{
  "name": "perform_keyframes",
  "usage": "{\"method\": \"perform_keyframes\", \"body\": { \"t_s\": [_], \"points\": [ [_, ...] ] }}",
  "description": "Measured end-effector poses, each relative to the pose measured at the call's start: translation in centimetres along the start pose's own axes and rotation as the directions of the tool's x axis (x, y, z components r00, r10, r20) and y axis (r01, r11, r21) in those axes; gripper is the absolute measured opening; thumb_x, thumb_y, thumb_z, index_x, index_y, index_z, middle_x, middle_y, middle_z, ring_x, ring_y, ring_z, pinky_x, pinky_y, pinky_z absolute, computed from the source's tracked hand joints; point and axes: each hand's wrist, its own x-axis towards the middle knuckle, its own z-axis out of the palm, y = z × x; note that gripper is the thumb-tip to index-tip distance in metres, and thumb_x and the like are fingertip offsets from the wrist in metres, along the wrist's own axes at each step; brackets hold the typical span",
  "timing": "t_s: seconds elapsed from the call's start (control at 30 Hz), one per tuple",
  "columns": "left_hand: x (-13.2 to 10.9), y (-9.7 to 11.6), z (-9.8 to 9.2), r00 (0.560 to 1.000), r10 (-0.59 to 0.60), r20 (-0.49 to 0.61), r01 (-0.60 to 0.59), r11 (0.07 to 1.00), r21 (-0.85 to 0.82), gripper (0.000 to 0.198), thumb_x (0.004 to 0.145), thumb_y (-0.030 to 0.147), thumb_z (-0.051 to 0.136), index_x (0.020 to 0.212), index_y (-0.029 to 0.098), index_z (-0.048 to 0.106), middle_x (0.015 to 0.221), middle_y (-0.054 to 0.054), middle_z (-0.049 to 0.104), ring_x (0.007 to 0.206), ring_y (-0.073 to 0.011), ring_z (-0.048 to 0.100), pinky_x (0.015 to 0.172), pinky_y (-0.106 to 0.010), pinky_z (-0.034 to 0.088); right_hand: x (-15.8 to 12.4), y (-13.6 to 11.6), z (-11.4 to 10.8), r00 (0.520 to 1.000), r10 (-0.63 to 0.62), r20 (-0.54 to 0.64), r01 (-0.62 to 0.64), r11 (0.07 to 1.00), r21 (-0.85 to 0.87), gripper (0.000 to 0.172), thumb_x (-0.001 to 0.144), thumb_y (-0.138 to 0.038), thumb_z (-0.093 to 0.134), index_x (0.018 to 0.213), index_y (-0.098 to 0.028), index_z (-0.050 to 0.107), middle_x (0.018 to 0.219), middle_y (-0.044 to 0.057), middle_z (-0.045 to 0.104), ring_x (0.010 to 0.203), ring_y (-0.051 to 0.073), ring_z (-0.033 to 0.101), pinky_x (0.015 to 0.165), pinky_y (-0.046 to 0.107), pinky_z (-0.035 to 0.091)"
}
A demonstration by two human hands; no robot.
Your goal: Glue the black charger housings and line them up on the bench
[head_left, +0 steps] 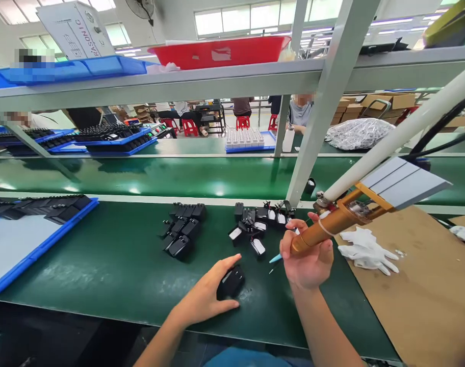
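Observation:
My left hand (204, 293) curves around a small black plastic housing (232, 281) on the green bench, thumb on the near side and index finger along the far side. The other fingers are hidden. In my right hand (308, 265) is an orange cylindrical power screwdriver (324, 229), fixed to a white arm. Its light-blue tip (276, 258) points down and left, apart from the housing. Beyond my hands lies a loose group of black housings (258, 246), some with white faces. Further left, several more black housings (180, 245) sit close together.
A blue-rimmed tray (41, 247) with black parts stands at the left. White gloves (366, 250) lie on brown cardboard (419, 300) at the right. A slanted metal post (316, 122) rises behind the screwdriver. Overhead, a shelf holds a red bin (225, 52). Other people sit across the line.

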Motion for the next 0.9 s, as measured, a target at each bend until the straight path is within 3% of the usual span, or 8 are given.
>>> {"method": "perform_keyframes", "body": {
  "t_s": [0.07, 0.13, 0.3, 0.4, 0.5, 0.6, 0.73, 0.9],
  "points": [
    [-0.7, -0.8, 1.2, 0.988, -0.060, -0.143, 0.046, 0.994, -0.103, 0.071, 0.079, 0.027, 0.067, 0.141, 0.033, 0.033, 0.137, -0.005, 0.050, 0.122, -0.0226, 0.051, 0.105, -0.041, 0.042, 0.0, 0.0, 0.1, 1.000, 0.003, 0.004, -0.003, 1.000, -0.003, 0.039, 0.083, -0.054, 0.043, 0.111, -0.029, 0.052, 0.085, 0.000, 0.062, 0.035, 0.008, 0.047, 0.032, 0.023, 0.028],
    [-1.2, -1.4, 2.1, 0.973, -0.084, -0.216, 0.049, 0.985, -0.165, 0.063, 0.082, 0.030, 0.065, 0.138, 0.032, 0.037, 0.129, -0.005, 0.058, 0.118, -0.0213, 0.055, 0.102, -0.040, 0.045, -0.1, 0.0, 0.1, 1.000, 0.005, 0.001, -0.005, 1.000, -0.014, 0.038, 0.083, -0.054, 0.042, 0.109, -0.029, 0.052, 0.084, 0.000, 0.062, 0.034, 0.008, 0.047, 0.032, 0.023, 0.028],
    [-1.4, -2.1, 2.8, 0.963, -0.041, -0.267, 0.017, 0.996, -0.091, 0.058, 0.080, 0.032, 0.068, 0.133, 0.031, 0.044, 0.128, -0.004, 0.060, 0.117, -0.0222, 0.057, 0.103, -0.040, 0.045, -0.1, -0.1, 0.2, 1.000, 0.008, -0.007, -0.009, 0.999, -0.035, 0.038, 0.082, -0.055, 0.042, 0.109, -0.029, 0.051, 0.083, 0.000, 0.062, 0.034, 0.008, 0.046, 0.032, 0.023, 0.028],
    [-1.1, -1.9, 2.6, 0.948, -0.095, -0.303, 0.051, 0.987, -0.150, 0.049, 0.086, 0.033, 0.060, 0.133, 0.028, 0.046, 0.118, -0.005, 0.066, 0.106, -0.0198, 0.064, 0.097, -0.038, 0.050, -0.1, -0.2, 0.3, 1.000, 0.015, -0.010, -0.016, 1.000, -0.026, 0.038, 0.082, -0.055, 0.042, 0.110, -0.029, 0.051, 0.083, -0.001, 0.062, 0.034, 0.008, 0.047, 0.032, 0.023, 0.028],
    [-0.8, -1.5, 2.5, 0.919, -0.158, -0.362, 0.093, 0.978, -0.189, 0.030, 0.091, 0.036, 0.050, 0.117, 0.024, 0.060, 0.120, -0.007, 0.065, 0.097, -0.0196, 0.067, 0.084, -0.034, 0.057, -0.2, -0.2, 0.4, 1.000, 0.020, -0.016, -0.021, 0.999, -0.025, 0.038, 0.083, -0.055, 0.041, 0.110, -0.030, 0.051, 0.083, -0.001, 0.062, 0.034, 0.008, 0.046, 0.032, 0.023, 0.028],
    [-0.8, -1.2, 3.0, 0.899, -0.102, -0.426, 0.095, 0.995, -0.039, 0.025, 0.091, 0.036, 0.049, 0.103, 0.025, 0.068, 0.131, -0.006, 0.058, 0.104, -0.0222, 0.065, 0.085, -0.036, 0.056, -0.4, -0.2, 0.6, 0.999, 0.024, -0.023, -0.025, 0.999, -0.034, 0.040, 0.083, -0.056, 0.040, 0.110, -0.030, 0.052, 0.083, -0.001, 0.062, 0.033, 0.007, 0.045, 0.032, 0.023, 0.027],
    [-1.2, -1.3, 4.7, 0.895, 0.004, -0.445, 0.084, 0.980, 0.178, 0.044, 0.079, 0.036, 0.067, 0.120, 0.025, 0.059, 0.124, -0.007, 0.063, 0.116, -0.0267, 0.058, 0.098, -0.043, 0.048, -0.9, -0.3, 1.1, 0.999, 0.032, -0.014, -0.033, 0.999, -0.038, 0.045, 0.081, -0.059, 0.041, 0.112, -0.029, 0.052, 0.081, -0.001, 0.061, 0.032, 0.007, 0.043, 0.030, 0.022, 0.027],
    [-1.1, 0.1, 5.9, 0.903, -0.040, -0.428, 0.114, 0.982, 0.150, 0.037, 0.085, 0.033, 0.059, 0.120, 0.024, 0.054, 0.104, -0.004, 0.071, 0.084, -0.0202, 0.070, 0.072, -0.030, 0.056, -1.8, -0.3, 2.3, 0.998, 0.050, 0.042, -0.051, 0.999, 0.020, 0.044, 0.082, -0.059, 0.041, 0.112, -0.028, 0.052, 0.080, -0.001, 0.062, 0.032, 0.007, 0.045, 0.029, 0.022, 0.028]
  ]
}}
